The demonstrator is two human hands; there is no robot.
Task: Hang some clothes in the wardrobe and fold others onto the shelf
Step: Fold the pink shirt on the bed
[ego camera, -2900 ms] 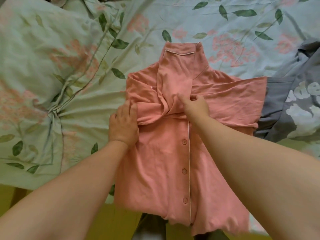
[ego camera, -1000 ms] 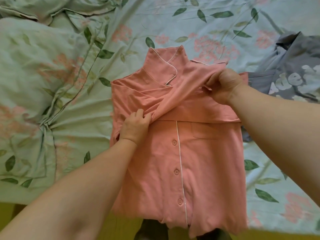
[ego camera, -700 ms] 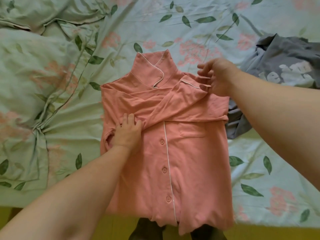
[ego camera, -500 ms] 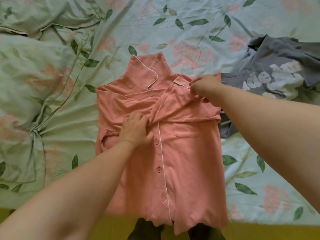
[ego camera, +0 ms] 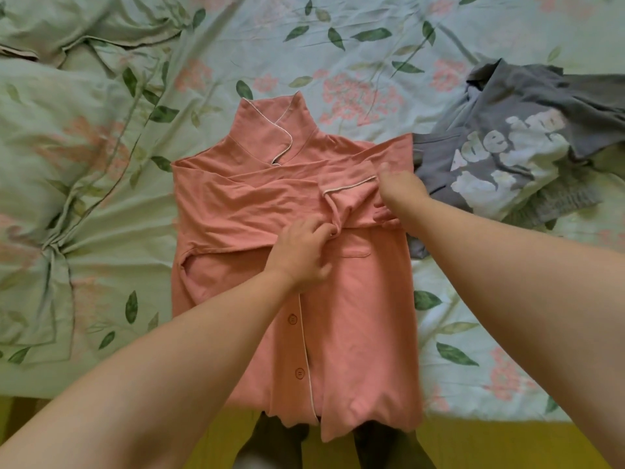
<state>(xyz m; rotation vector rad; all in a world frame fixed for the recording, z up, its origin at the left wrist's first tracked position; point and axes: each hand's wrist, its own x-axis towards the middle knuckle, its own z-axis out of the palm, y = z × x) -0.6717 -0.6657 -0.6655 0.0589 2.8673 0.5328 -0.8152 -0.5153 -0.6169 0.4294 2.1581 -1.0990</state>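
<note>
A salmon-pink button shirt point(ego camera: 355, 316) with white piping lies front-up on the bed, collar away from me. Both sleeves are folded across its chest. My left hand point(ego camera: 301, 252) rests on the middle of the chest and pinches the bunched sleeve fabric with its fingertips. My right hand point(ego camera: 399, 198) lies on the shirt's right shoulder, beside the white-piped sleeve cuff point(ego camera: 348, 191), with fingers curled into the fabric. The shirt's hem hangs over the bed's near edge.
A crumpled grey T-shirt point(ego camera: 507, 157) with pale lettering lies just right of the pink shirt, partly tucked under it. The green floral bedsheet point(ego camera: 101, 164) is wrinkled at the left. A yellow-green band point(ego camera: 507, 445) runs under the bed's near edge.
The right sleeve was brought across the chest and laid down. My left hand slid right to the centre fold; my right hand went from lifting the sleeve to pressing it by the cuff.
</note>
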